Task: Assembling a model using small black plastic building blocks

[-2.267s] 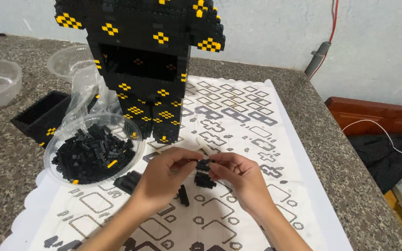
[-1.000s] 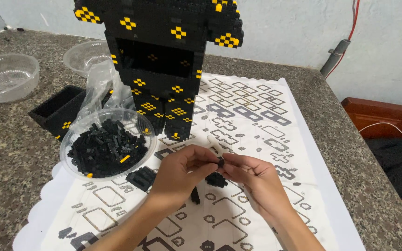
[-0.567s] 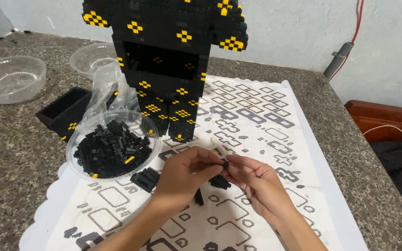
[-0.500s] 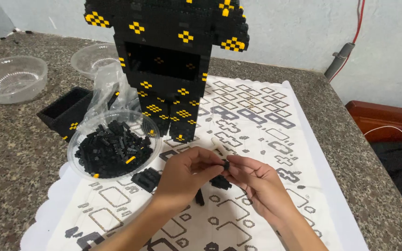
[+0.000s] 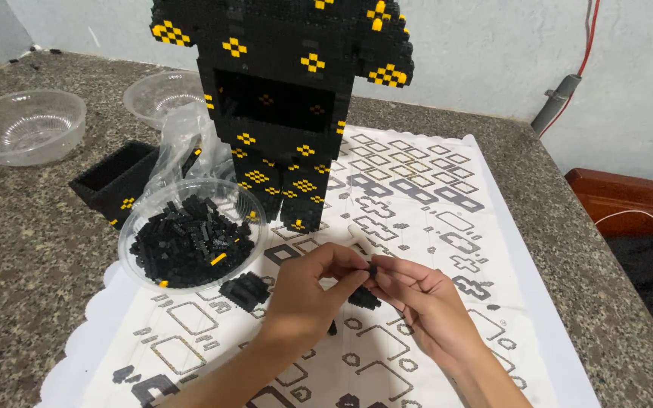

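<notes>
both hands meet over the near middle of the white patterned mat (image 5: 432, 189), which covers the speckled stone counter (image 5: 32, 249). the left hand (image 5: 307, 291) and the right hand (image 5: 421, 298) pinch a tiny black brick piece (image 5: 372, 269) between their fingertips, thumbs and forefingers closed on it from either side, so the piece sits just above the mat, right where the two sets of fingertips touch. most of the piece is covered by the fingers; only a small dark, blocky edge shows, and its exact shape cannot be made out. under the hands a small black cluster of bricks (image 5: 364, 298) lies on the mat, partly hidden by the fingers. just left of the left hand sits another loose black brick clump (image 5: 245, 291). further left, at the mat's left edge, a clear plastic bowl (image 5: 134, 234) holds a heap of black bricks with a few yellow ones. beyond it lie a crumpled clear bag (image 5: 183, 151) and a black open box (image 5: 111, 181). at the mat's far side stands a tall black-and-yellow brick figure (image 5: 281, 113), its top cut off by the frame. two empty clear bowls (image 5: 24, 128) sit toward the counter's far left corner.
</notes>
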